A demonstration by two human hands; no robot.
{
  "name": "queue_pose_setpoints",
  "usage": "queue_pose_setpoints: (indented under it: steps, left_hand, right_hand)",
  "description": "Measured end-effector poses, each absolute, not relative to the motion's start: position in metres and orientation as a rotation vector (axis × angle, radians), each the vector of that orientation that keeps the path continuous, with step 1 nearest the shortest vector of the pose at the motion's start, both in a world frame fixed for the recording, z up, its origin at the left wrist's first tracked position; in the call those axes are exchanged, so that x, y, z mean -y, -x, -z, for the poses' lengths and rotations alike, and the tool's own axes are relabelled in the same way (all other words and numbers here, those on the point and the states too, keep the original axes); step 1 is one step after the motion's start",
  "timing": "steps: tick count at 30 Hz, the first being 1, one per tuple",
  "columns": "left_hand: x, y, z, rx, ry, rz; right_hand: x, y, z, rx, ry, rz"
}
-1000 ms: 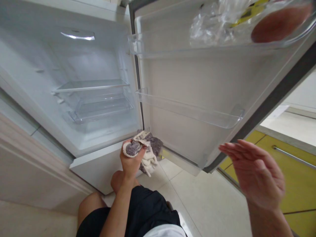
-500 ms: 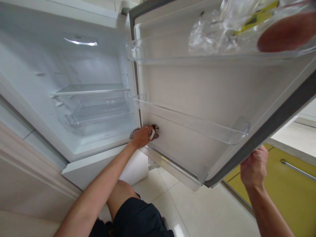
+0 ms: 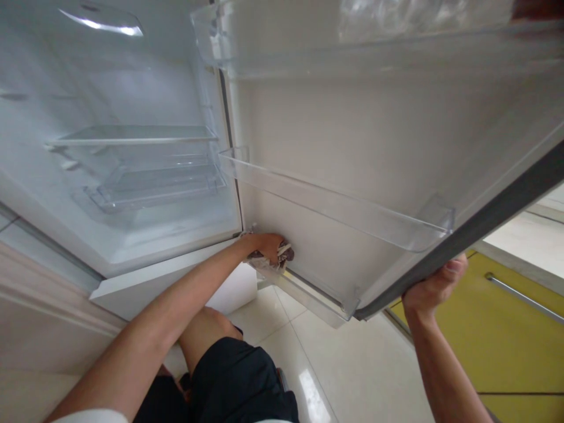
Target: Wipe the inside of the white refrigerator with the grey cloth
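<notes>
My left hand is closed around a patterned brown and white cloth. It presses the cloth low against the inside of the fridge door, close to the hinge side and just over the bottom door shelf. My right hand grips the outer edge of that door near its lower corner; the fingertips behind the edge are hidden. Above my left hand, a clear middle door shelf spans the door.
The lit fridge interior on the left has a glass shelf and a clear drawer. Plastic bags lie in the top door shelf. Yellow cabinets stand behind the door at right, over a tiled floor.
My left hand and the cloth have shifted slightly down and right, nearer the bottom door shelf. My right hand stays on the door edge. The view has moved closer to the door.
</notes>
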State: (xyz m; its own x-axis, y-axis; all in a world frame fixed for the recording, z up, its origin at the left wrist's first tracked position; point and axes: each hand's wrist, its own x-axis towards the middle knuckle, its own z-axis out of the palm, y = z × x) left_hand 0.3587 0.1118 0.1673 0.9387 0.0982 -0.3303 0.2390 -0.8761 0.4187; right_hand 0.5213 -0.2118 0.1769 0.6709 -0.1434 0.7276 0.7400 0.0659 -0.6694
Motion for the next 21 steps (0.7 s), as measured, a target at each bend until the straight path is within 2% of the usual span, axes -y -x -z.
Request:
queue_pose_setpoints:
  steps: [3,13,17,21]
  left_hand:
    - [-0.091,-0.363,-0.165,-0.138,-2.513,0.432]
    - [0.033,-0.408,-0.155,0.303,-2.368,0.460]
    - [0.050,-0.408,-0.155,0.207,-2.458,0.388]
    - [0.049,-0.397,-0.156,0.016,-2.527,0.091]
  right_hand:
    - [0.206,-0.515,-0.182,0.506,1.301,0.828]
    - [0.208,-0.510,-0.179,0.513,1.325,0.872]
    - [0.208,-0.509,-0.180,0.523,1.324,0.870]
    - [0.208,-0.512,-0.177,0.520,1.334,0.859]
